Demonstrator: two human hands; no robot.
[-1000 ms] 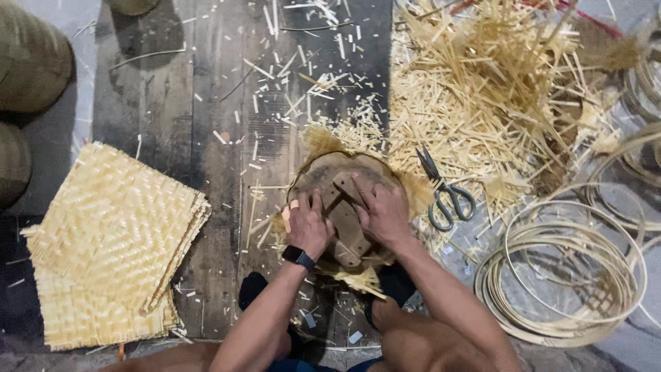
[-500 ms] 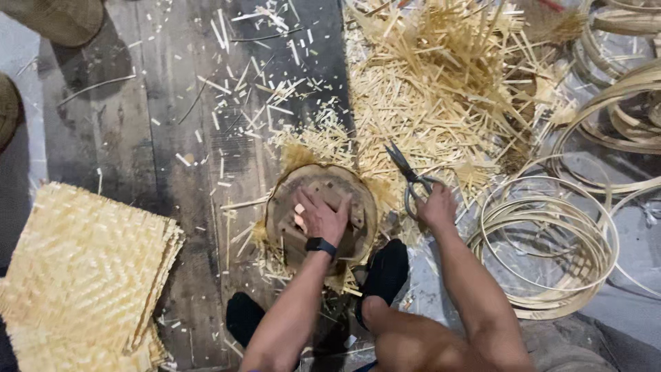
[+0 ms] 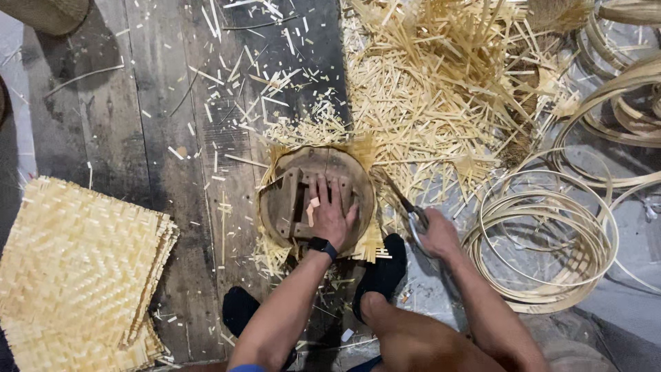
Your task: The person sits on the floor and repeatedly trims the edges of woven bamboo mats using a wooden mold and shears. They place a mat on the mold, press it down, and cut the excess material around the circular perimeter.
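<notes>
My left hand (image 3: 332, 210) lies flat on the mould (image 3: 317, 200); right hand (image 3: 435, 234) grips scissors (image 3: 406, 207) beside it; blades risk nicking those fingers

Left of the round wooden mould (image 3: 289, 200), the plank floor (image 3: 138, 117) lies open but for scattered slivers, up to the stack of woven mats (image 3: 76, 269). Behind the mould a heap of bamboo strips (image 3: 441, 83) blocks the way. To its right, beyond the scissors (image 3: 406, 207), bamboo hoops (image 3: 544, 241) crowd the floor.
</notes>
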